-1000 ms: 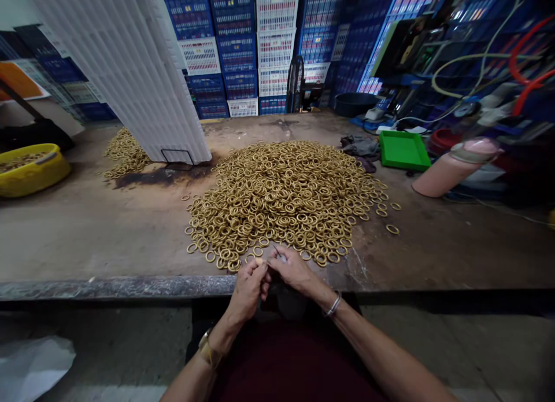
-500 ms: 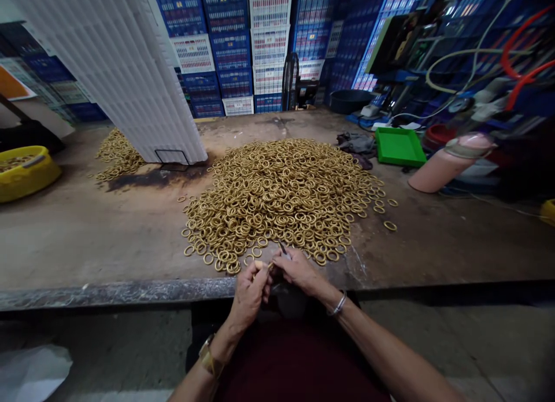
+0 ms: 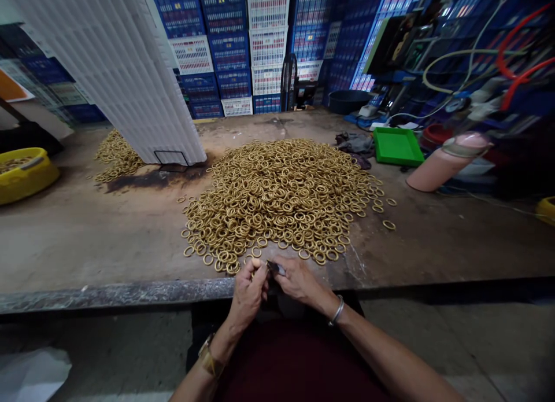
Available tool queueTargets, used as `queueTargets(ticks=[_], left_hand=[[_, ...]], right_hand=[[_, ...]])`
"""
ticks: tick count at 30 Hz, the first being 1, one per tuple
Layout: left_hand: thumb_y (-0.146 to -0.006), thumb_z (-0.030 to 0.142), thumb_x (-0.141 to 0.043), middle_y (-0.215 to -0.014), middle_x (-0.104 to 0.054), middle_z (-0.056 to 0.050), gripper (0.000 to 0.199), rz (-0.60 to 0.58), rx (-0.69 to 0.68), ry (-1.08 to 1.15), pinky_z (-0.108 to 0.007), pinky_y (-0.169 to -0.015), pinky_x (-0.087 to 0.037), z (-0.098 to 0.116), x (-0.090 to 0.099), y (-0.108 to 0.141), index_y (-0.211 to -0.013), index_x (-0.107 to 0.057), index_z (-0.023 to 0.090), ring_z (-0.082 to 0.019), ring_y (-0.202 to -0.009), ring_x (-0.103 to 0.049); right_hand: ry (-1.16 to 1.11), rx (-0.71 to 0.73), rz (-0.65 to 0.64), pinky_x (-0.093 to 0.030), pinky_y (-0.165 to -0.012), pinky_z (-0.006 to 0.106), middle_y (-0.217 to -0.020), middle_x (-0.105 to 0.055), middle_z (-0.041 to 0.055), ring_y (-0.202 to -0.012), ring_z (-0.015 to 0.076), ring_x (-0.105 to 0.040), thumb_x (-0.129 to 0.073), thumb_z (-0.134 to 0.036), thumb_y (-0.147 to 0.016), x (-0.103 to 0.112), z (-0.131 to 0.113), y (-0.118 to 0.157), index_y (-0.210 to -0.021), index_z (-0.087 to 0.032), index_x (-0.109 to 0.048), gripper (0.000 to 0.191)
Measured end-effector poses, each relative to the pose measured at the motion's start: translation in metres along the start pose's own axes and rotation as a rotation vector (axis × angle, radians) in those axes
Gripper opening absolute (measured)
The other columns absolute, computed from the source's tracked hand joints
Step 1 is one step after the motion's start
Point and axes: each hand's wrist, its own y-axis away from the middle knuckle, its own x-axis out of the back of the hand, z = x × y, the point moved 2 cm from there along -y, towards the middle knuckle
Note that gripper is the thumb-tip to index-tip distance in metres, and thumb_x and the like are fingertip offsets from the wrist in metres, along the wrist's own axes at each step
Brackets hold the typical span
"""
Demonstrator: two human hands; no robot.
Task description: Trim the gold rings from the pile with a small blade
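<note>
A wide heap of brass-coloured rings (image 3: pixel 281 194) lies on the brown table (image 3: pixel 130 234). At the table's front edge, just below the heap, my left hand (image 3: pixel 250 285) is closed, thumb against fingers, on a ring that is mostly hidden. My right hand (image 3: pixel 299 279) is wrapped round a small dark tool (image 3: pixel 276 268), whose tip points left and meets the fingertips of my left hand. Whether the tip touches the ring is too small to tell.
White stacked trays (image 3: pixel 125 72) lean behind a wire stand, beside a smaller ring pile (image 3: pixel 117 156). A yellow basin (image 3: pixel 30 179) is at left. A green tray (image 3: pixel 398 146) and pink cylinder (image 3: pixel 446 163) stand at right; crates (image 3: pixel 229 52) line the back.
The tool in my right hand has swung from pointing up to pointing left, its tip now at my left fingers. My left hand has hardly moved.
</note>
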Motion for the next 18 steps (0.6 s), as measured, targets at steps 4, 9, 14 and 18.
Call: queueTargets(ticks=[4,9,14,18], left_hand=[[-0.078,0.046,-0.048,-0.05,-0.042,0.007,0.029,0.007,-0.026,-0.03,-0.016,-0.039,-0.032,-0.001,0.001,0.0,-0.072,-0.048,0.018,-0.005,-0.037,-0.036],[-0.075,0.045,-0.054,-0.051,-0.044,0.006,0.028,-0.082,-0.031,0.025,-0.017,-0.041,-0.032,0.008,-0.001,0.01,-0.07,-0.049,0.018,-0.005,-0.04,-0.037],[-0.074,0.046,-0.054,-0.056,-0.048,0.004,0.03,-0.167,0.143,0.305,-0.017,-0.039,-0.032,0.01,-0.004,0.018,-0.07,-0.05,0.016,-0.005,-0.042,-0.039],[-0.071,0.042,-0.06,-0.071,-0.056,-0.002,0.029,-0.068,0.221,0.481,-0.015,-0.036,-0.031,0.006,0.0,0.014,-0.071,-0.05,0.015,-0.006,-0.049,-0.045]], right_hand=[[-0.009,0.0,-0.019,-0.027,-0.052,0.023,-0.058,-0.053,-0.0001,-0.052,0.0108,-0.041,-0.044,-0.02,-0.076,0.004,-0.001,-0.002,-0.07,-0.02,-0.057,0.014],[0.058,-0.031,-0.063,-0.029,-0.053,0.022,-0.063,-0.058,0.001,-0.055,0.0117,-0.047,-0.045,-0.017,-0.074,0.01,0.001,-0.006,-0.08,-0.02,-0.061,0.017],[0.126,-0.084,0.06,-0.033,-0.06,0.022,-0.078,-0.063,0.0025,-0.068,0.0136,-0.055,-0.042,-0.02,-0.079,0.008,0.004,-0.018,-0.099,-0.02,-0.057,0.025],[0.187,-0.085,0.114,-0.036,-0.068,0.022,-0.092,-0.063,0.0043,-0.081,0.0151,-0.057,-0.043,-0.018,-0.078,0.004,0.001,-0.031,-0.1,-0.019,-0.053,0.024]])
